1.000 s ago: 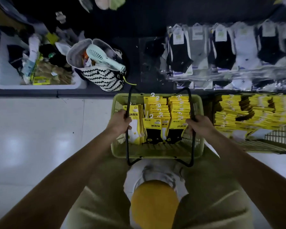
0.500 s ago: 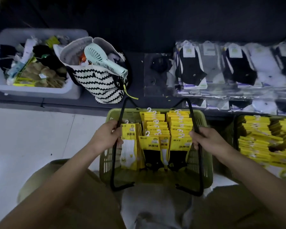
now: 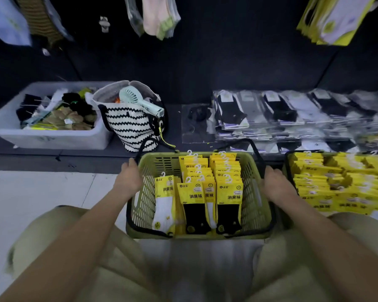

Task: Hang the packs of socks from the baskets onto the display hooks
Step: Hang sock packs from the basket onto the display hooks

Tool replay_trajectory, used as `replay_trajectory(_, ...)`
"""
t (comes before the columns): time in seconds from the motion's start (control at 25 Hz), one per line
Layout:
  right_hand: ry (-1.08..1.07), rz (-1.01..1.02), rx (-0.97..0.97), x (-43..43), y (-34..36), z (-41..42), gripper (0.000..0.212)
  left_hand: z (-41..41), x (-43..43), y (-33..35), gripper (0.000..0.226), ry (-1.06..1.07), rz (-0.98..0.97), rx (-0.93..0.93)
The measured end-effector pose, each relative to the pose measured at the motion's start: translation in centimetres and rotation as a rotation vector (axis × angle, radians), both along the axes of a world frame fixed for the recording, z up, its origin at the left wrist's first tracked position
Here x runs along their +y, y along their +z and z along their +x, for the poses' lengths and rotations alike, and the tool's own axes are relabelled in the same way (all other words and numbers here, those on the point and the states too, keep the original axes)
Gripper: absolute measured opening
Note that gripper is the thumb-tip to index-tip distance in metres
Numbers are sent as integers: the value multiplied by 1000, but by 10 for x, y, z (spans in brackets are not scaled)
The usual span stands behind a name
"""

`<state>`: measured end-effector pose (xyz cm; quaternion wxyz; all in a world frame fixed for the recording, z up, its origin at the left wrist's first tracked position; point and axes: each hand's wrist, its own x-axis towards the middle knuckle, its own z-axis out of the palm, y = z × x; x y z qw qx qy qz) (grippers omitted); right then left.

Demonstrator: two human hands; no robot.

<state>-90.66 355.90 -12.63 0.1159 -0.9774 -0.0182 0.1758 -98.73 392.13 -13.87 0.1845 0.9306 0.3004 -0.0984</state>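
Packs of socks [image 3: 207, 188] fill the green basket [image 3: 254, 200], both hands [image 3: 130, 178] [image 3: 275, 184] gripping its sides.

A basket [image 3: 256, 205] sits at the centre of the view, just before the person's knees, on the floor [image 3: 42, 192]. Packs of socks [image 3: 207, 188] stand in rows inside it. The left hand [image 3: 130, 178] is at the basket's 9 o'clock rim, on a handle; the right hand [image 3: 274, 183] is at its 3 o'clock rim. At 3 o'clock, just beside the basket, a second basket [image 3: 289, 168] holds more packs. Behind both runs a low shelf [image 3: 179, 125]. On it, at 11 o'clock, stands a bag [image 3: 129, 127] with a handheld fan [image 3: 140, 102] lying in its mouth; a bin [image 3: 52, 139] lies left of the bag. At 1 o'clock, stacked flat packs [image 3: 282, 114] lie on the shelf. Hanging packs [image 3: 159, 16] are above, at 12 o'clock.
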Motion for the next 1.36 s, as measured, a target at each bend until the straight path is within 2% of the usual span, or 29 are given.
replay_trajectory(0.08, 32, -76, 41, -1, -1, -12, 35, -16, -2, -4, 65, -28, 17, 35)
replay_trajectory(0.16, 79, -100, 42, 2, -3, -20, 39, -30, -2, -7, 62, -33, 29, 42)
replay_trajectory(0.36, 260, 4, 72, 22, -9, -29, 35, -56, -4, -20, 37, -19, -102, -17)
replay_trajectory(0.48, 321, 42, 73, 45, -13, -31, 49, -66, -17, -32, 47, -43, -193, -76)
replay_trajectory(0.72, 336, 180, 203, 98, -58, -46, 43, -48, -35, -64, 48, -30, -374, -83)
replay_trajectory(0.92, 220, 478, 355, 176, -112, -51, 45, -11, -18, -99, 47, 3, -427, -83)
replay_trajectory(1.08, 127, 499, 412, 239, -153, -33, 50, 13, -12, -123, 40, 83, -512, -150)
replay_trajectory(1.2, -104, 570, 433, 262, -184, -10, 47, 16, 0, -135, 23, 246, -535, -337)
replay_trajectory(1.36, -396, 640, 485, 271, -210, 23, 71, 25, 17, -137, 36, 340, -537, -403)
